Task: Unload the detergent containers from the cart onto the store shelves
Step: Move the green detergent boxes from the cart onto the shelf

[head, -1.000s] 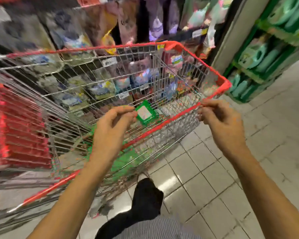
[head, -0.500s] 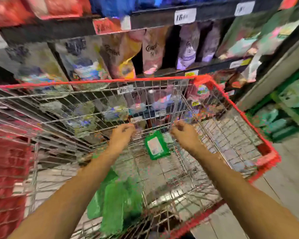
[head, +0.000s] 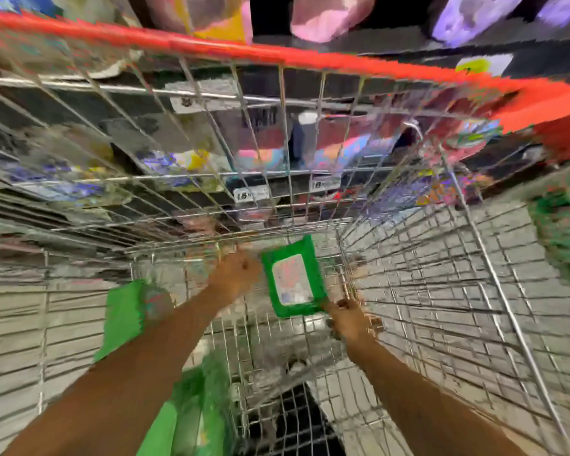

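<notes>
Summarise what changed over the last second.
The right hand let go of the red rim of the wire shopping cart; both hands went down inside it. The left hand is now at the upper-left edge of the flat green packet with a white label, the right at its lower-right corner; blur hides any grip. The other green packs stayed in the cart.

Both bare arms reach forward and down into the cart (head: 277, 56), forearms converging. The left hand (head: 236, 274) is deepest, close to the cart's far wall, back of hand up, fingers lost in blur. The right hand (head: 352, 320) sits nearer, toward the far right corner, knuckles up, fingers seemingly curled; grip unreadable. The hands are apart.
</notes>
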`<state>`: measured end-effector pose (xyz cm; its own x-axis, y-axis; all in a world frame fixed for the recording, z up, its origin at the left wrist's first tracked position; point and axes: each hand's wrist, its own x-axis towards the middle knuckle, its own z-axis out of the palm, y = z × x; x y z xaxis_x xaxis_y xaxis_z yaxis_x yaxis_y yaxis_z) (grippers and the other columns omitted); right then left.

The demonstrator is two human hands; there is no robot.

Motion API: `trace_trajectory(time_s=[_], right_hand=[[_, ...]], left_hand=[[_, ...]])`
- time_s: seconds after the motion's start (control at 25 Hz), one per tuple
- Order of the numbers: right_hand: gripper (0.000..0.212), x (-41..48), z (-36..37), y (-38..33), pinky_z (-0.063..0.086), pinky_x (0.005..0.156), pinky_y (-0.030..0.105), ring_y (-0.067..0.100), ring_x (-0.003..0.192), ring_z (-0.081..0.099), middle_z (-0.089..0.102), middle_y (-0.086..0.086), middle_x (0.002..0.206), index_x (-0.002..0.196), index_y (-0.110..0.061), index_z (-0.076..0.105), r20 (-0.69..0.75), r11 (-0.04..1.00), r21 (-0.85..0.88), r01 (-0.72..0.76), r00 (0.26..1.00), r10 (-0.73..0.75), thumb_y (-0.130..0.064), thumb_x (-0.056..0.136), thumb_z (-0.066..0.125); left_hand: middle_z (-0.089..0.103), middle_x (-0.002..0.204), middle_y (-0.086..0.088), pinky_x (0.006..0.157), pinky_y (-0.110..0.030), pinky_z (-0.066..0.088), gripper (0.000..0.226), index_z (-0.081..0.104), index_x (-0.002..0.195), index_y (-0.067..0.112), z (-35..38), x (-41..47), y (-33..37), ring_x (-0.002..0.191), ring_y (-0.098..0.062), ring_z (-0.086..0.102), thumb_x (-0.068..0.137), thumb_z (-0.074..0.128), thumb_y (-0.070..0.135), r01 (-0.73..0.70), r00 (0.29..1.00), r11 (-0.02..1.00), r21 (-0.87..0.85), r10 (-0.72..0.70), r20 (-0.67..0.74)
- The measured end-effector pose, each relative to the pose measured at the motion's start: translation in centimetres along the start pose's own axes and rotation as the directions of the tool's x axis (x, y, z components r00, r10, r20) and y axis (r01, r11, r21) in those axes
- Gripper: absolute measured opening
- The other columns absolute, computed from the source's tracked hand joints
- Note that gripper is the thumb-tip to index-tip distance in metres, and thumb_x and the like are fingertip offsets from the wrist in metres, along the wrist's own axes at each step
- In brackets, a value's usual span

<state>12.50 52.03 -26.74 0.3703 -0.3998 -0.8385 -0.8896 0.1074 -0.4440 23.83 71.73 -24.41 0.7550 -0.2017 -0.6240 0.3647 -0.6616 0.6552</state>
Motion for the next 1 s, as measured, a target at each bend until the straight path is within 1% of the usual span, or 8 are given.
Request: trace_trajectory(time_s=[0.12, 0.24, 0.32, 0.4, 0.48, 0.6, 0.76, 1.0], right_hand=[[0.057, 3.6, 1.2, 2.3, 0.043, 0.045, 0.018, 0.016, 0.061, 0.05, 0.057, 0.007, 0.081, 0.122, -0.001, 0.052, -0.058, 0.998, 0.028, -0.059, 0.997, 0.06, -0.026, 0.078, 0.078], [0.026, 5.4, 2.4, 3.3, 0.05, 0.07, 0.031, 0.016, 0.065, 0.059, 0.062, 0.007, 0.082, 0.086, -0.011, 0.063, -0.019, 0.979, 0.159, -0.13, 0.991, 0.135, -0.028, 0.075, 0.08], [0.022, 5.5, 3.1, 3.3, 0.055, 0.077, 0.029, 0.014, 0.068, 0.063, 0.06, 0.008, 0.087, 0.092, -0.003, 0.06, 0.051, 0.922, 0.349, -0.165, 0.986, 0.157, -0.017, 0.083, 0.073], [0.048, 5.8, 3.8, 3.5, 0.053, 0.084, 0.034, 0.019, 0.082, 0.063, 0.06, 0.011, 0.099, 0.118, -0.001, 0.05, 0.081, 0.881, 0.442, -0.166, 0.986, 0.145, -0.013, 0.08, 0.076], [0.063, 5.1, 4.2, 3.4, 0.05, 0.089, 0.04, 0.029, 0.102, 0.061, 0.062, 0.014, 0.115, 0.128, 0.002, 0.046, 0.081, 0.83, 0.528, -0.181, 0.983, 0.162, -0.01, 0.076, 0.079], [0.073, 4.0, 4.6, 3.5, 0.051, 0.09, 0.044, 0.033, 0.12, 0.055, 0.056, 0.016, 0.132, 0.137, -0.004, 0.038, 0.072, 0.782, 0.6, -0.168, 0.985, 0.156, -0.006, 0.076, 0.078], [0.084, 2.1, 3.5, 2.9, 0.041, 0.105, 0.05, 0.033, 0.118, 0.056, 0.058, 0.014, 0.127, 0.135, -0.01, 0.034, 0.028, 0.816, 0.573, -0.079, 0.997, 0.076, -0.01, 0.068, 0.083], [0.06, -6.1, 1.8, -1.4, 0.055, 0.085, 0.038, 0.023, 0.095, 0.069, 0.072, 0.008, 0.108, 0.116, -0.01, 0.065, 0.171, 0.836, 0.547, 0.041, 0.972, -0.159, -0.029, 0.061, 0.081]], left_hand=[[0.055, 0.061, 0.009, 0.058, -0.005, 0.04, 0.031, 0.05, 0.078, 0.023, 3.1, 4.1, -1.5, 0.05, 0.013, 0.053, 0.096, 0.05, -0.002, 0.029, 0.997, 0.997, -0.074, -0.024, 0.076], [0.061, 0.096, -0.016, 0.084, -0.04, 0.047, 0.015, 0.059, 0.101, 0.004, 5.9, 7.3, -2.3, 0.088, -0.021, 0.061, 0.089, 0.065, 0.008, 0.013, 0.992, 0.998, -0.069, -0.004, 0.122], [0.056, 0.127, -0.018, 0.096, -0.038, 0.046, 0.05, 0.049, 0.132, 0.002, 7.0, 8.7, -2.7, 0.118, -0.03, 0.055, 0.088, 0.07, 0.016, 0.012, 0.991, 0.999, -0.052, -0.005, 0.134], [0.056, 0.129, -0.013, 0.084, -0.022, 0.047, 0.059, 0.045, 0.138, 0.005, 7.8, 9.8, -3.3, 0.116, -0.026, 0.057, 0.086, 0.072, 0.017, 0.024, 0.995, 0.997, -0.078, -0.016, 0.094], [0.062, 0.12, -0.013, 0.068, -0.012, 0.049, 0.056, 0.052, 0.131, 0.005, 8.0, 9.7, -3.5, 0.1, -0.02, 0.06, 0.082, 0.076, 0.014, 0.033, 0.999, 0.992, -0.123, -0.027, 0.044], [0.069, 0.111, -0.016, 0.077, -0.029, 0.054, 0.042, 0.063, 0.116, 0.004, 7.7, 8.8, -3.6, 0.094, -0.026, 0.066, 0.079, 0.078, 0.016, 0.065, 0.998, 0.993, -0.093, -0.066, -0.001], [0.067, 0.097, -0.015, 0.075, -0.032, 0.047, 0.037, 0.065, 0.107, 0.0, 5.8, 5.0, -3.1, 0.092, -0.027, 0.065, 0.08, 0.079, 0.02, 0.086, 0.994, 0.977, -0.195, -0.098, -0.052], [0.059, 0.077, 0.004, 0.057, -0.017, 0.051, 0.027, 0.051, 0.082, 0.017, 1.8, -5.7, 0.4, 0.071, -0.016, 0.059, 0.083, 0.076, 0.026, -0.016, 0.964, 0.894, -0.448, -0.105, -0.245]])
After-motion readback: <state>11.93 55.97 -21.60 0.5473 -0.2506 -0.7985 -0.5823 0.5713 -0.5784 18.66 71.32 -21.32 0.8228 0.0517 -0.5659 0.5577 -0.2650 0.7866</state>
